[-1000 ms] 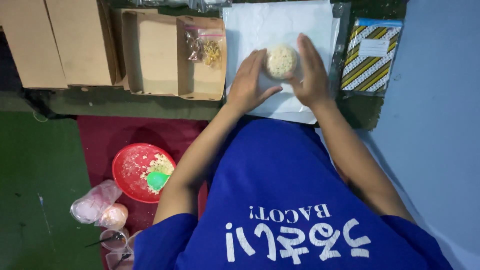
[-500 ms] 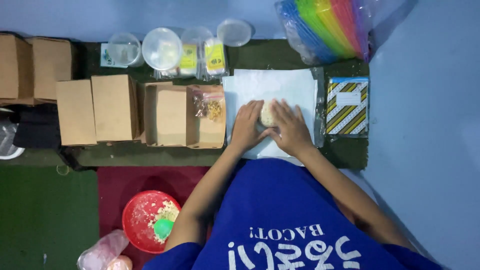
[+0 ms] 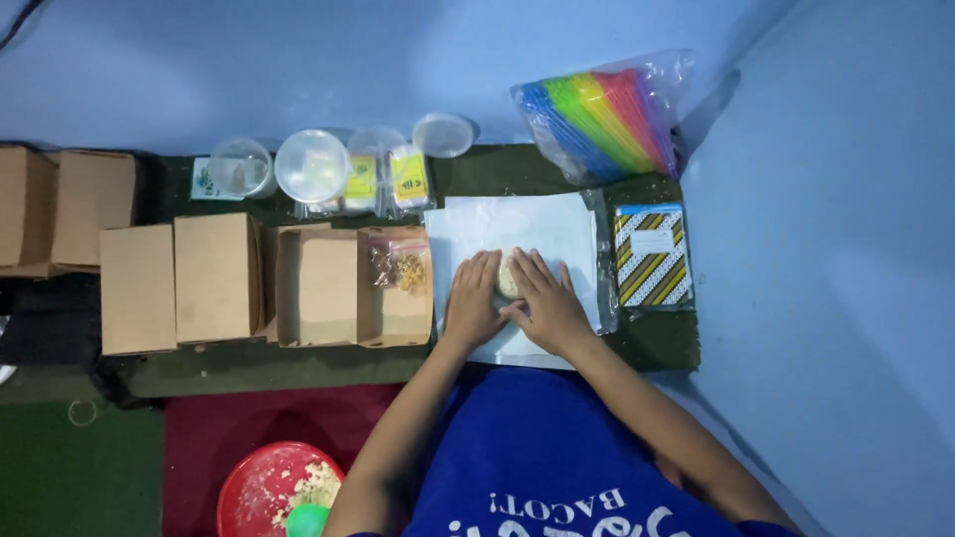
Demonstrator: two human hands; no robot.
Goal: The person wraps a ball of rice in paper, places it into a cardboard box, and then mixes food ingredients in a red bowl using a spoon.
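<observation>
1. My left hand [image 3: 472, 301] and right hand [image 3: 543, 303] are both pressed down over a small round mound of pale crumbly food [image 3: 507, 277]. Fingers flat and close together, cupping it from both sides; only a sliver of it shows between them.
2. The mound sits on a white paper sheet [image 3: 497, 221], about mid-sheet. Bare paper shows beyond my fingertips and a strip near my wrists.
3. Sheet's left edge runs just beside an open brown cardboard box [image 3: 323, 288]; tight on that side. A small clear zip bag [image 3: 400, 267] with brownish bits lies at the box's right end, near my left hand.
4. Right of the sheet: a flat striped yellow-and-black packet [image 3: 652, 257], just beside the paper's edge, then bare blue floor, so more room there.
5. Further left, closed brown boxes [image 3: 179, 281] in a row, well apart from my hands.
6. Past the sheet's far edge: clear round plastic tubs [image 3: 311, 165] and a loose lid [image 3: 443, 134], contents not readable, plus two small yellow-labelled sachets [image 3: 385, 179].
7. Far right corner: a clear bag of rainbow-coloured plastic utensils [image 3: 602, 114], tilted.
8. Near my left elbow, at the frame's bottom edge: a red bowl [image 3: 261, 489] holding pale crumbs and a green scoop [image 3: 307, 520].
</observation>
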